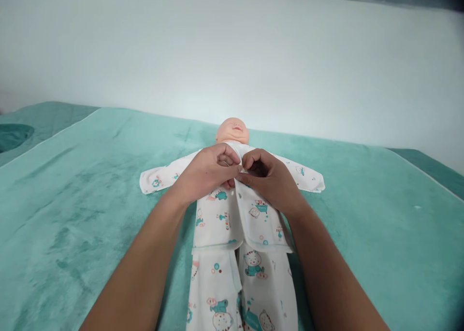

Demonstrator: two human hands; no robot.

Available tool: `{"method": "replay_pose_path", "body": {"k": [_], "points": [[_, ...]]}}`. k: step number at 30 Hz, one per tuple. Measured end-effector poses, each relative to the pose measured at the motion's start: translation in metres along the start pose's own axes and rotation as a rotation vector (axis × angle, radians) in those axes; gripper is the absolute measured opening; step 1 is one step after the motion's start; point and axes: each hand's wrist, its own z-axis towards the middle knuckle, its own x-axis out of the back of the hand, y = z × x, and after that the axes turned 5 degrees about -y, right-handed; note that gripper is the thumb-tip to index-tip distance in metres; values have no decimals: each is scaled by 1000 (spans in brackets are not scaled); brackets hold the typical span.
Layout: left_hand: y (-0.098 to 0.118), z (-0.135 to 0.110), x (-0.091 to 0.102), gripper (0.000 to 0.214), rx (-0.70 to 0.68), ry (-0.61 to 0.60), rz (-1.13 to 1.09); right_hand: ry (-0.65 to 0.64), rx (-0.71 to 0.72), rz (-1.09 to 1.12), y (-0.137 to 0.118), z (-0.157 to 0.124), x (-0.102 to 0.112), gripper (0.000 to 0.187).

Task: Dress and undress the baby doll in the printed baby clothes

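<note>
A baby doll [232, 129] lies on its back in the middle of a teal blanket, head away from me. It wears a white printed top [253, 210] with sleeves spread out and matching trousers [217, 292]. My left hand [206, 174] and my right hand [270, 179] meet over the doll's chest. Both pinch the front edges of the top near the collar, fingers curled and pressed together. The chest beneath them is hidden.
The teal blanket [72, 200] covers a wide flat bed. A darker teal cover [14, 135] shows at the far left and at the right edge. A plain white wall [232, 55] rises behind the bed.
</note>
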Motion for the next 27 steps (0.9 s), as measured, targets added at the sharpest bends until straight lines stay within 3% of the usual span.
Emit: {"method": "replay_pose_path", "body": {"k": [14, 27], "points": [[-5, 2, -1, 14, -17, 44, -78, 30, -118, -29, -5, 1, 2, 27], [-2, -2, 4, 12, 32, -12, -138, -69, -110, 36, -5, 1, 7, 19]]}}
